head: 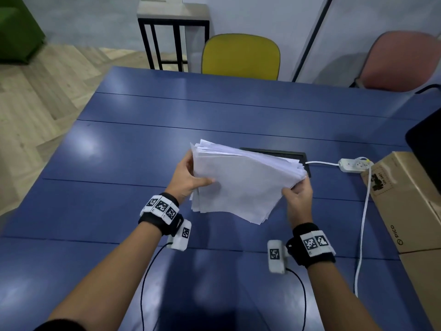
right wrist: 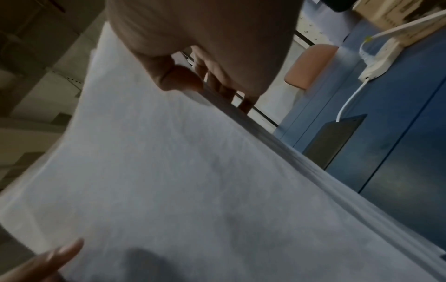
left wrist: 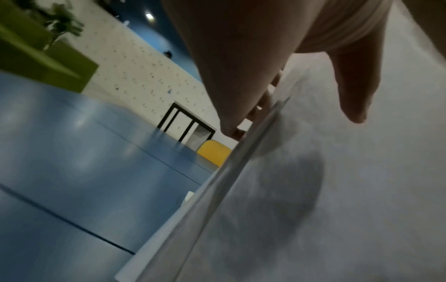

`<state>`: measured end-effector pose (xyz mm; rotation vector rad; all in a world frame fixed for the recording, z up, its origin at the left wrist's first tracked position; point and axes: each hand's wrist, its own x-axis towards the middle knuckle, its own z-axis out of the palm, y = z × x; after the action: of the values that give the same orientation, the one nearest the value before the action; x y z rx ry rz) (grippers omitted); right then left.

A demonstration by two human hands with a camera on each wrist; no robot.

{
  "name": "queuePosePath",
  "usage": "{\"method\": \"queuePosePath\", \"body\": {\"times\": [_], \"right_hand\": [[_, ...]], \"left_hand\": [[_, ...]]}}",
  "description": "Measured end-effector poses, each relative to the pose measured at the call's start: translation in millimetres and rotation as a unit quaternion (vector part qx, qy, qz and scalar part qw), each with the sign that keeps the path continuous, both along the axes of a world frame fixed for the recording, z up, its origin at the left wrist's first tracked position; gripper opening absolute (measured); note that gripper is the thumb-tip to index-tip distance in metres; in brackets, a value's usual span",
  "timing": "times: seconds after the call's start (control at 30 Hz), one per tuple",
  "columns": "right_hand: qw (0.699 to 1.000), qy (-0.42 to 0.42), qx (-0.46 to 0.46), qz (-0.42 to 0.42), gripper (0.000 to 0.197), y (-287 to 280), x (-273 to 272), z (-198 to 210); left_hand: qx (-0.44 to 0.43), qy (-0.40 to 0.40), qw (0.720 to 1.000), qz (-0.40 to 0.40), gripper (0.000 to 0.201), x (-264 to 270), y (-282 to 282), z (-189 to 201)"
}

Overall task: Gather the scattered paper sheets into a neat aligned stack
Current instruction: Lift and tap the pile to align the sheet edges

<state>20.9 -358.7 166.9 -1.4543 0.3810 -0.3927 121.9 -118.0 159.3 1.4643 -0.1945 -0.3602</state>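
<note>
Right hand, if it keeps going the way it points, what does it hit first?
Likely the black panel set in the table, just beyond the right hand gripping the paper stack; depth unclear.

Blue table [head: 167, 115], yellow chair [head: 241, 56], wood floor [head: 35, 96].

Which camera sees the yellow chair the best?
The head view: the yellow chair shows its whole backrest beyond the far edge of the blue table. The left wrist view catches only a small yellow corner beside the paper stack. The right wrist view shows none of it.
</note>
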Motion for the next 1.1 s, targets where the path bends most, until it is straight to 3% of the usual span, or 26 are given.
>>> {"method": "queuePosePath", "body": {"times": [0.13, 0.2, 0.27, 0.33, 0.43, 0.5, 0.53, 0.57, 0.63, 0.73, 0.9, 0.97, 1.03, 1.07, 1.1], "right_hand": [[0.998, 0.04, -0.028, 0.027, 0.038, 6.6, -3.7, 12.3], [0.998, 0.008, -0.056, 0.009, 0.056, 7.3, -7.6, 33.2], [0.988, -0.051, -0.148, -0.015, 0.068, 5.1, -9.7, 60.2], [0.936, -0.084, -0.341, -0.015, 0.068, 15.6, -5.4, 87.7], [0.788, -0.048, -0.612, 0.053, 0.074, 47.7, 11.0, 101.0], [0.696, 0.007, -0.706, 0.13, 0.078, 61.4, 19.3, 87.5], [0.667, 0.022, -0.729, 0.15, 0.078, 63.9, 21.5, 79.4], [0.657, 0.028, -0.738, 0.152, 0.077, 65.4, 22.8, 76.0], [0.666, 0.023, -0.735, 0.127, 0.075, 67.7, 23.9, 76.2], [0.642, 0.008, -0.753, 0.146, 0.075, 73.1, 21.7, 75.9], [0.687, 0.085, -0.714, 0.105, 0.066, 28.3, 7.9, 84.8], [0.729, 0.155, -0.659, 0.097, 0.047, 0.8, -2.2, 89.6], [0.854, 0.164, -0.485, 0.093, 0.033, -20.4, -7.8, 82.8], [0.92, 0.119, -0.362, 0.092, 0.032, -28.1, -7.7, 73.0], [0.962, 0.067, -0.25, 0.087, 0.031, -32.6, -6.7, 61.2]], "left_hand": [[0.043, -0.014, 0.999, -0.003, 0.059, -4.3, -7.6, -3.5], [0.031, -0.005, 0.999, 0.02, 0.058, -4.7, -7.6, -4.1], [0.03, -0.005, 0.999, 0.013, 0.056, -3.4, -4.4, -4.9], [0.034, -0.01, 0.999, -0.002, 0.051, -3.9, -1.8, -6.6], [0.022, -0.021, 0.999, -0.013, 0.047, -5.6, -0.5, -8.8], [0.013, -0.026, 0.999, -0.017, 0.047, -6.3, 0.2, -7.8], [0.013, -0.028, 0.999, -0.018, 0.048, -6.8, 0.5, -6.3], [0.013, -0.03, 0.999, -0.017, 0.048, -7.2, 0.3, -4.9], [0.011, -0.032, 0.999, -0.011, 0.047, -7.6, 0.6, -2.8], [0.003, -0.017, 1.0, 0.003, 0.046, -8.7, 3.4, -3.5], [0.001, 0.003, 0.999, 0.045, 0.037, -8.5, 4.1, -7.1], [-0.002, 0.003, 0.999, 0.049, 0.03, -7.7, 3.9, -8.1], [-0.009, 0.012, 0.998, 0.055, 0.024, -8.6, 3.4, -8.8], [-0.015, 0.012, 0.998, 0.057, 0.023, -9.0, 3.4, -8.8], [-0.014, 0.012, 0.998, 0.055, 0.027, -8.7, 3.6, -8.0]]}}
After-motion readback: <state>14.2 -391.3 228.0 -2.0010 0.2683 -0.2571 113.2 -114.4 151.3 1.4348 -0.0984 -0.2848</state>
